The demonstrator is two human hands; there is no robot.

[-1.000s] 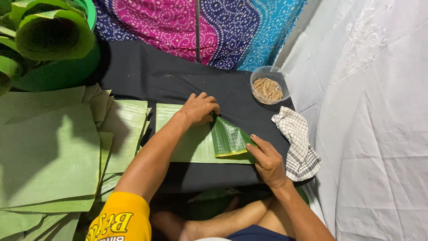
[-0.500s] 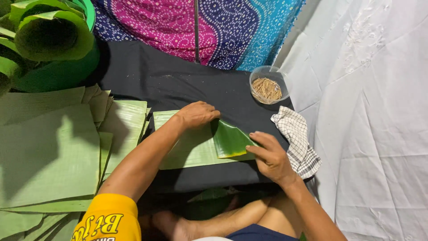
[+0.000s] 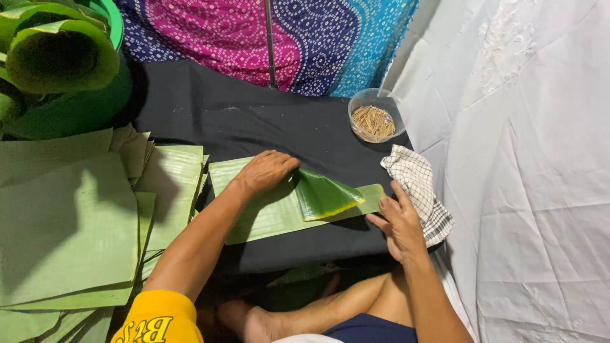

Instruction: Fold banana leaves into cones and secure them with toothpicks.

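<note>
One head view is given. A banana leaf strip is laid flat on the black cloth, its right part folded over into a darker green flap. The strip is pressed down by the left hand, palm flat, nothing grasped. The right hand is held open at the strip's right end, beside a checked cloth. A clear bowl of wooden picks is set behind; cut leaves are stacked at the left.

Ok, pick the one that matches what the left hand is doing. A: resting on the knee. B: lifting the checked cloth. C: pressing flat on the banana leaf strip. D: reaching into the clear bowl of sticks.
C: the left hand lies palm-down on the banana leaf strip, beside its folded-over part.
</note>
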